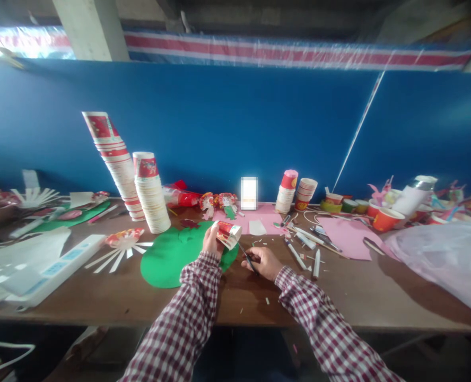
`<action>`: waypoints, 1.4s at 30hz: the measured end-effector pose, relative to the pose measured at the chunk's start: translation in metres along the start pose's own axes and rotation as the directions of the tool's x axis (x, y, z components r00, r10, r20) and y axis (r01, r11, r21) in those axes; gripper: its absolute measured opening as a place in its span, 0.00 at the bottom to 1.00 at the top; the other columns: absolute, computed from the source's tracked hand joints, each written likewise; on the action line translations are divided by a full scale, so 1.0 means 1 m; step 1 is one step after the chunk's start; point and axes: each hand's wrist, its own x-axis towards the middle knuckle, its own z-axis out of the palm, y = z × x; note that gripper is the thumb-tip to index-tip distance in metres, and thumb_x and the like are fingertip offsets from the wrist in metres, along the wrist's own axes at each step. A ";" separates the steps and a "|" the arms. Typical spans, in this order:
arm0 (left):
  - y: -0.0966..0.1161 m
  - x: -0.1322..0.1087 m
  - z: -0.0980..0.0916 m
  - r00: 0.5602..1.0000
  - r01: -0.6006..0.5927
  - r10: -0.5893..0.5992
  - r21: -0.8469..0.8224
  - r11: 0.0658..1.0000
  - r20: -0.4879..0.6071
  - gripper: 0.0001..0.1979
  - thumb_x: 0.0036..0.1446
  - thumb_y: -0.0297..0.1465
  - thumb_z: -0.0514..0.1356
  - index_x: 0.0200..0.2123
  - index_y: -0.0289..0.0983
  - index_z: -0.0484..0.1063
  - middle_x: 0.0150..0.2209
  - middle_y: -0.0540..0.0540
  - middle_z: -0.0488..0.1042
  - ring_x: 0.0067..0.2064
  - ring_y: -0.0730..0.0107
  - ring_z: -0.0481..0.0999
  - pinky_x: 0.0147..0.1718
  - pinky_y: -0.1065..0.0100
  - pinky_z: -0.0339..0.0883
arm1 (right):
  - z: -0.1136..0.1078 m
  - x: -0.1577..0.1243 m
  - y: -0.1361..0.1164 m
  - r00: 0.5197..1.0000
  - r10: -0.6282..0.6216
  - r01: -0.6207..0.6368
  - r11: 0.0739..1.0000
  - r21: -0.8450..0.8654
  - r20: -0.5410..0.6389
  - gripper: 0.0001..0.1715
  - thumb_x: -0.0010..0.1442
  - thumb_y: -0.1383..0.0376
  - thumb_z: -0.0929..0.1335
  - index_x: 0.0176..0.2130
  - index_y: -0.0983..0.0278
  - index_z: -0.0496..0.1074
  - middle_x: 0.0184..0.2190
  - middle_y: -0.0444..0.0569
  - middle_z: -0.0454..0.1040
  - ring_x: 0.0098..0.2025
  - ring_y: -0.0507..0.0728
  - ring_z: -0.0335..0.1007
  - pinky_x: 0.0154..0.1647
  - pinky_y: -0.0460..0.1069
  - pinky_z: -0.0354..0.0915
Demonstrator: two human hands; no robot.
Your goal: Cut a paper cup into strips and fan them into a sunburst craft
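My left hand (211,241) is closed around a red and white paper cup (228,234), which is tilted with its open end toward the right. My right hand (268,262) grips a pair of scissors (253,261); their blades point up and left to the cup's rim. Whether the blades touch the paper is too small to tell. Under the left hand lies a large green paper shape (167,268). Small white scraps are scattered on the brown table near my right hand.
Tall stacks of paper cups (118,170) (150,196) rise at the back left. A cut, fanned cup (124,241) and a power strip (60,268) lie left. Pink paper (345,236), markers (296,254) and a plastic bag (450,260) occupy the right. A blue partition (227,122) stands behind.
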 end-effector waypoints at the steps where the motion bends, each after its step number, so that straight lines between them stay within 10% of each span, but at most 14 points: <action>1: 0.000 0.000 0.000 0.999 -0.025 0.025 -0.004 1.000 -0.020 0.10 0.47 0.34 0.61 0.32 0.35 0.68 0.28 0.46 0.75 0.30 0.66 0.75 0.34 0.63 0.70 | 0.000 0.000 0.000 1.000 0.000 0.000 1.000 0.000 -0.001 0.23 0.46 0.53 0.71 0.36 0.67 0.72 0.21 0.47 0.73 0.22 0.51 0.66 0.21 0.43 0.59; 42: 0.002 -0.005 0.006 0.984 0.022 -0.035 -0.078 0.997 -0.172 0.05 0.49 0.29 0.59 0.30 0.34 0.67 0.24 0.47 0.71 0.23 0.72 0.72 0.23 0.70 0.69 | 0.001 0.001 0.004 1.000 -0.020 0.020 1.000 -0.001 0.008 0.19 0.47 0.55 0.70 0.35 0.67 0.72 0.23 0.47 0.73 0.24 0.51 0.67 0.21 0.43 0.59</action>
